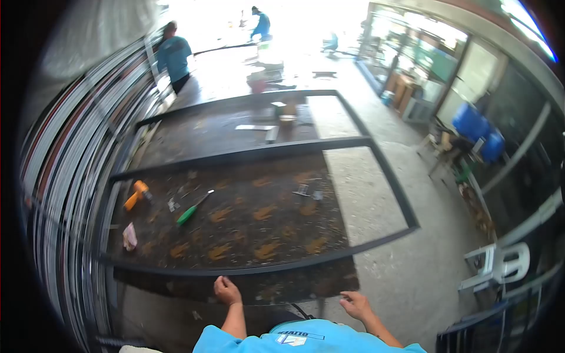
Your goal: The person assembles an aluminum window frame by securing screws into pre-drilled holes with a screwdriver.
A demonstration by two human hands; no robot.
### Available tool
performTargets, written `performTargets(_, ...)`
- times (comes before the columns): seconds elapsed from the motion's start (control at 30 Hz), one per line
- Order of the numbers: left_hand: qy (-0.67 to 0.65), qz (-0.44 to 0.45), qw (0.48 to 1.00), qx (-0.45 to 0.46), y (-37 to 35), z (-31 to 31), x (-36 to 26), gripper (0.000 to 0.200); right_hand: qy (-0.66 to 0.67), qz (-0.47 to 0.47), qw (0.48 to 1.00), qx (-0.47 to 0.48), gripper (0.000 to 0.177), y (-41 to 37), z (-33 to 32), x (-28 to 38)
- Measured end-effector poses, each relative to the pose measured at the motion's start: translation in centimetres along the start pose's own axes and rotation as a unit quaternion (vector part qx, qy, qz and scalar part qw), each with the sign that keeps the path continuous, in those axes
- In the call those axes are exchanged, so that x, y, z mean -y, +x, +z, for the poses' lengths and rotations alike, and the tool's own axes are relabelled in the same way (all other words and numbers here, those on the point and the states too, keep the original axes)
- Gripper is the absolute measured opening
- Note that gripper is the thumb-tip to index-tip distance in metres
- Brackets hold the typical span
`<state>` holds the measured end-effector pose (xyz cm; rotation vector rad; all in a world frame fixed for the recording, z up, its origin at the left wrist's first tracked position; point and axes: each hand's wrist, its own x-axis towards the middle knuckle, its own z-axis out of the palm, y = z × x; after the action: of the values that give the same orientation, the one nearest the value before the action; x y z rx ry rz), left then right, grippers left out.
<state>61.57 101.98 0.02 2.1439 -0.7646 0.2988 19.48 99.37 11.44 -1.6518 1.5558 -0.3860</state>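
Note:
A large dark metal frame point(259, 152) lies flat over a long brown worktable point(253, 217), its right part overhanging the concrete floor. My left hand point(226, 290) is curled at the table's near edge, just below the frame's near bar point(247, 270); whether it grips the edge I cannot tell. My right hand point(355, 305) hovers with fingers apart beside the table's near right corner, holding nothing. On the table lie a green-handled screwdriver point(191, 210), an orange power tool point(136, 195) and a crumpled rag point(129, 237).
Stacked metal profiles point(70, 176) run along the left. Small metal parts point(306, 192) lie mid-table and boxes point(282, 112) at the far end. A white plastic chair point(500, 265) and blue barrels point(477, 126) stand right. Two people point(174, 56) in blue shirts are farther off.

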Motion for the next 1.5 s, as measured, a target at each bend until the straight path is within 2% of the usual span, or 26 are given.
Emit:
performTargets(0.2,-0.037,-0.007,0.998,-0.048,-9.1,0.6,-10.8,0.025,-0.025,0.294,0.954,-0.063,0.05,-18.2,-7.1,-20.3)
performTargets(0.27,-0.128,0.107,0.986,-0.006,-15.4,3.1,-16.5,0.02,-0.008,0.318,0.944,-0.091,0.05,-23.5,-7.6,-26.2)
performTargets(0.33,-0.217,0.201,0.946,0.133,-23.4,5.3,-24.2,0.018,0.03,0.338,0.928,-0.157,0.048,-27.4,-8.9,-30.2)
performTargets(0.37,-0.294,0.152,0.912,0.241,-28.2,5.2,-29.6,0.017,0.046,0.353,0.916,-0.184,0.047,-28.6,-10.7,-31.0)
performTargets(0.47,-0.283,0.308,0.765,0.49,-38.3,3.7,-41.1,0.017,0.071,0.317,0.908,-0.264,0.044,-29.7,-16.0,-33.7)
performTargets(0.57,-0.289,0.424,0.608,0.606,-45.5,8.7,-45.7,0.016,0.095,0.28,0.889,-0.35,0.043,-28.5,-19.8,-37.3)
performTargets(0.63,-0.264,0.456,0.565,0.635,-49.8,10.8,-49.1,0.016,0.098,0.265,0.872,-0.4,0.042,-29.4,-22.3,-40.3)
performTargets(0.7,-0.247,0.491,0.511,0.661,-55.4,14.3,-53.3,0.015,0.188,0.304,0.813,-0.46,0.042,-31.3,-24.6,-43.6)
performTargets(0.8,-0.103,0.472,0.43,0.763,-64.3,20.3,-59.0,0.018,0.227,0.392,0.694,-0.56,0.04,-34.9,-19.9,-54.1)
performTargets(0.83,-0.098,0.54,0.377,0.746,-68.2,25.0,-60.2,0.022,0.195,0.47,0.625,-0.592,0.039,-36.6,-19.3,-54.1)
performTargets(0.9,-0.082,0.589,0.318,0.739,-75.0,26.0,-65.7,0.023,0.272,0.64,0.354,-0.625,0.032,-37.8,-11.6,-57.0)
performTargets(0.93,-0.069,0.502,0.321,0.8,-78.0,24.2,-68.8,0.023,0.344,0.704,0.294,-0.548,0.03,-39.3,-11.0,-55.9)
performTargets(0.97,-0.138,0.633,0.183,0.739,-82.9,30.0,-70.1,0.023,0.417,0.751,0.226,-0.46,0.029,-40.1,-10.4,-54.0)
performTargets(1.03,-0.037,0.62,0.127,0.773,-89.2,26.5,-77.2,0.023,0.404,0.737,0.216,-0.497,0.034,-39.7,-7.9,-50.0)
performTargets(1.1,0.015,0.648,0.098,0.755,-96.4,25.2,-82.1,0.023,0.437,0.746,0.152,-0.48,0.033,-39.1,-10.0,-47.4)
performTargets(1.13,-0.006,0.734,0.057,0.676,-101.7,28.7,-83.2,0.022,0.458,0.738,0.152,-0.471,0.033,-38.9,-10.2,-47.7)
performTargets(1.17,-0.035,0.734,0.02,0.678,-107.1,31.8,-84.1,0.021,0.444,0.736,0.119,-0.497,0.033,-38.4,-10.7,-48.7)
performTargets(1.2,-0.017,0.705,0.079,0.705,-110.0,30.3,-85.6,0.02,0.426,0.734,0.089,-0.52,0.032,-38.0,-10.9,-50.0)
performTargets(1.23,-0.007,0.529,0.159,0.834,-111.7,27.1,-86.4,0.02,0.407,0.726,0.054,-0.552,0.028,-37.8,-11.2,-51.9)
performTargets(1.27,0.009,0.562,0.225,0.795,-114.0,24.9,-86.4,0.017,0.343,0.755,0.058,-0.556,0.025,-37.7,-11.3,-54.3)
performTargets(1.3,0.031,0.495,0.257,0.829,-114.9,21.3,-86.2,0.014,0.321,0.749,0.029,-0.579,0.024,-38.5,-12.4,-56.4)
performTargets(1.33,0.072,0.498,0.257,0.825,-117.4,20.1,-85.6,0.014,0.254,0.761,0.1,-0.589,0.025,-39.8,-13.5,-58.7)
performTargets(1.37,0.069,0.501,0.237,0.83,-120.0,18.0,-84.2,0.014,0.34,0.723,0.037,-0.6,0.026,-43.4,-17.9,-60.6)
performTargets(1.43,-0.067,0.605,0.005,0.793,-125.4,15.9,-82.0,0.015,0.381,0.645,0.115,-0.652,0.029,-51.0,-22.2,-65.8)
performTargets(1.47,-0.13,0.641,-0.109,0.749,-127.9,14.0,-81.4,0.016,0.276,0.68,0.185,-0.653,0.03,-54.7,-24.0,-69.3)
performTargets(1.5,-0.045,0.752,-0.058,0.655,-129.3,11.0,-81.6,0.022,0.224,0.675,0.203,-0.673,0.028,-59.7,-28.6,-70.2)
